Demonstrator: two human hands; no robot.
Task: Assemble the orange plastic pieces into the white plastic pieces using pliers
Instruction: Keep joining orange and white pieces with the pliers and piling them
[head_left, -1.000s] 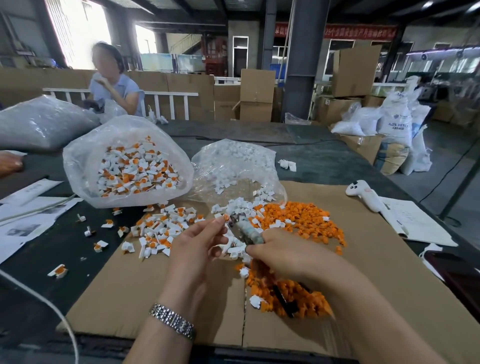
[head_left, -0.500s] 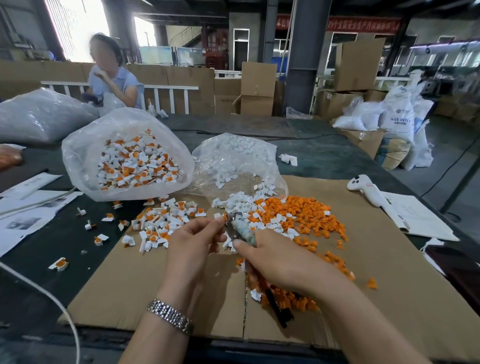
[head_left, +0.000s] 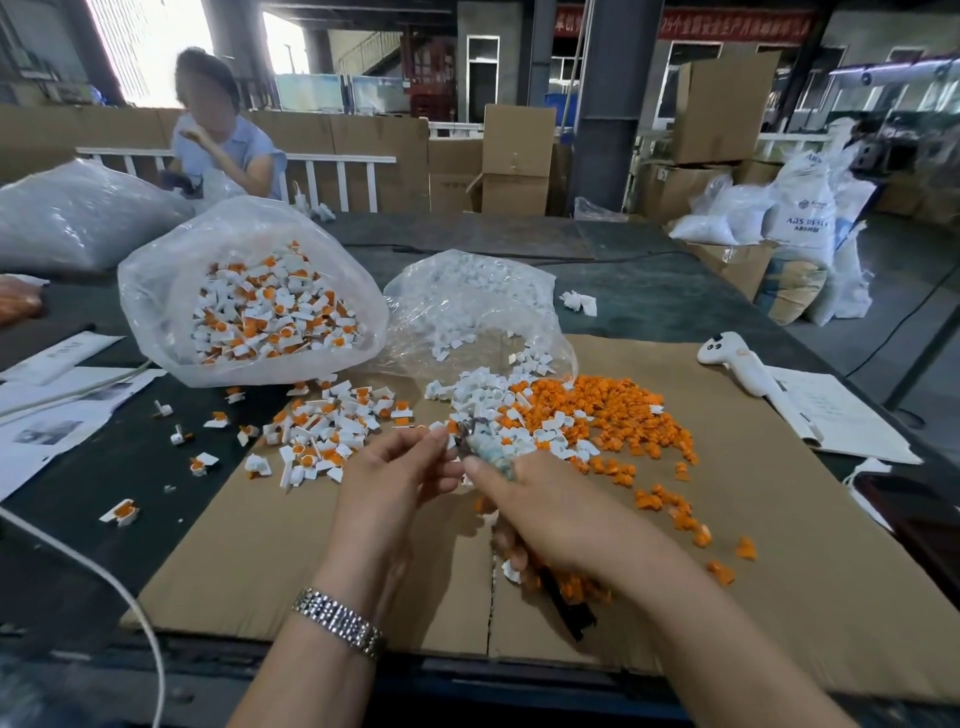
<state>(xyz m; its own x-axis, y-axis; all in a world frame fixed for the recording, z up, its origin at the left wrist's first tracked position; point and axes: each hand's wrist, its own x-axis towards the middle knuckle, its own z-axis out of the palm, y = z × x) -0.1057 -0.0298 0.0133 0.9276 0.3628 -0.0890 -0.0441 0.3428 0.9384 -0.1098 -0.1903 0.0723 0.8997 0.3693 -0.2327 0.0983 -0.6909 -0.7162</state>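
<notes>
My right hand grips the pliers, whose taped jaws point up and left and whose dark handles stick out below my palm. My left hand pinches a small white piece at the plier jaws. Loose orange pieces lie in a pile on the cardboard sheet, with loose white pieces beside them. Finished white-and-orange pieces lie heaped to the left of my hands.
A clear bag of assembled pieces and a clear bag of white pieces stand behind the piles. A white controller and papers lie at right. A cable crosses the left. Another person sits far left.
My right hand and the pliers shifted slightly left and toward my left hand. Some orange pieces now lie scattered to the right on the cardboard.
</notes>
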